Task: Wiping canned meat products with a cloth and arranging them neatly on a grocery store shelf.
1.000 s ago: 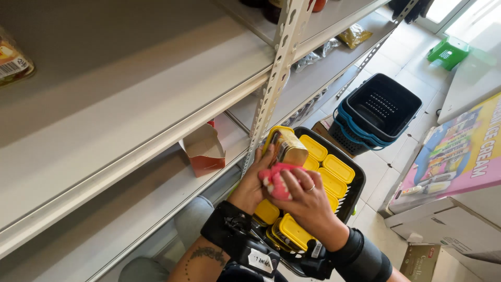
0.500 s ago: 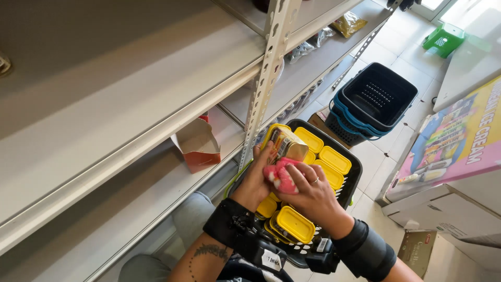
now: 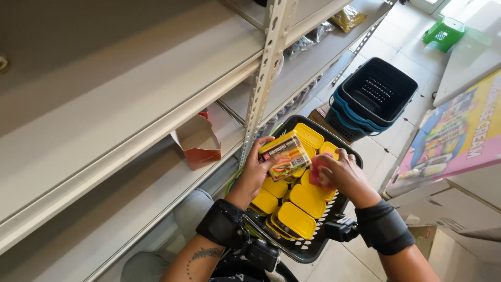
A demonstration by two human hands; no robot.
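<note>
left hand [image 3: 255, 169]: yellow-lidded tin [image 3: 286, 155] gripped, kept level | right hand [image 3: 342, 175]: pink cloth [image 3: 317, 172] pinched, pressed flat | black basket [image 3: 308, 248]: tin held above

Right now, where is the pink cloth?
In the head view, the pink cloth is in the right hand, above the black basket of yellow tins, right of the tin in the left hand.

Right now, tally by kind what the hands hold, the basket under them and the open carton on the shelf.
yellow-lidded tin, in the left hand: 1
pink cloth, in the right hand: 1
black basket, under both hands: 1
open carton, on the shelf: 1
Total: 4
</note>
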